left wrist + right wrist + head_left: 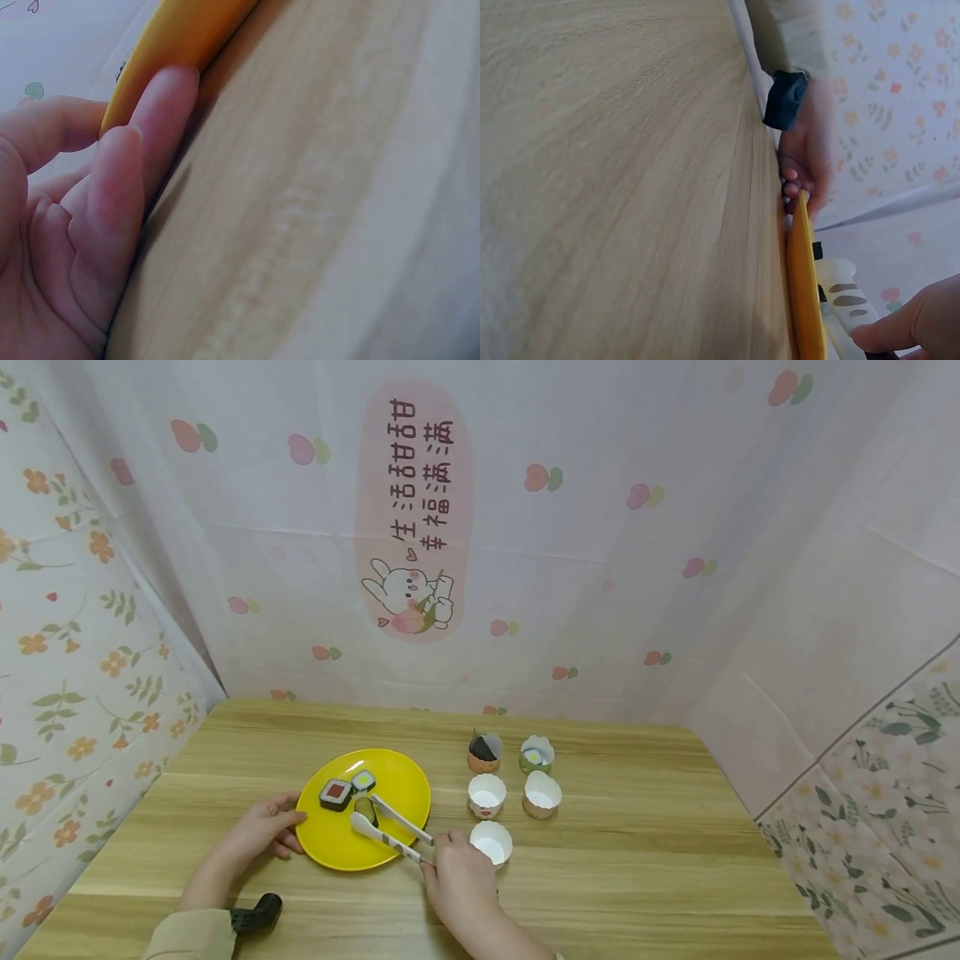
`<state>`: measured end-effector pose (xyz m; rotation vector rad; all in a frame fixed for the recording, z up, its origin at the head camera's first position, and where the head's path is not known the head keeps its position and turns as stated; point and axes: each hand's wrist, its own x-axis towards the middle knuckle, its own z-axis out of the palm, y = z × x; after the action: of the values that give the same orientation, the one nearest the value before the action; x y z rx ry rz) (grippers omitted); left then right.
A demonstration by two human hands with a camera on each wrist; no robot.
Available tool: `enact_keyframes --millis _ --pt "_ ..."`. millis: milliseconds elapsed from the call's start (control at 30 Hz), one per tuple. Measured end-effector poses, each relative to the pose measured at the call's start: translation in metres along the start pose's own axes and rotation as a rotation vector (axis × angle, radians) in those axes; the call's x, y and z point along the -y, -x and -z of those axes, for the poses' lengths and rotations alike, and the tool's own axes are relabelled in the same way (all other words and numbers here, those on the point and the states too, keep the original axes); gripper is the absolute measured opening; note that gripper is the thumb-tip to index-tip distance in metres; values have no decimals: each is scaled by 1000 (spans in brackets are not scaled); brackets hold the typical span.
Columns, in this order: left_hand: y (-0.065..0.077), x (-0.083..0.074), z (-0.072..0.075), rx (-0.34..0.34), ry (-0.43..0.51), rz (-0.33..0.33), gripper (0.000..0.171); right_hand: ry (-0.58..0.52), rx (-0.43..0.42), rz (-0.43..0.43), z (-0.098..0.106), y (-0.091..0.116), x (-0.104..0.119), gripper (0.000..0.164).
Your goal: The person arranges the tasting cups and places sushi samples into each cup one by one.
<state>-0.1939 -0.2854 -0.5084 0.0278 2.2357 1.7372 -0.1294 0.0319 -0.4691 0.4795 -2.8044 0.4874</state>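
While left grip (267,827) pinches plate (337,845), right grip (463,878) clasps tongs (390,841); two sushi (335,794) on plate, one between tong tips; five cups (540,811).

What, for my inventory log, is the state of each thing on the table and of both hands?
Yellow plate: on the table, bearing three sushi pieces
Left hand: holding the yellow plate's rim
Tongs: tips apart, either side of one sushi piece; grip unclear
Right hand: holding the tongs
Orange cup: contains a dark piece
Green cup: contains a roll
Two middle cups: empty
Front cup: partly hidden, visible inside empty
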Motion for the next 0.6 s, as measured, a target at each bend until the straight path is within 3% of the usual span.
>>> enact_keyframes --millis 600 --pt "2 -3 -2 -24 0 25 62 -13 -16 47 3 -1 -5 16"
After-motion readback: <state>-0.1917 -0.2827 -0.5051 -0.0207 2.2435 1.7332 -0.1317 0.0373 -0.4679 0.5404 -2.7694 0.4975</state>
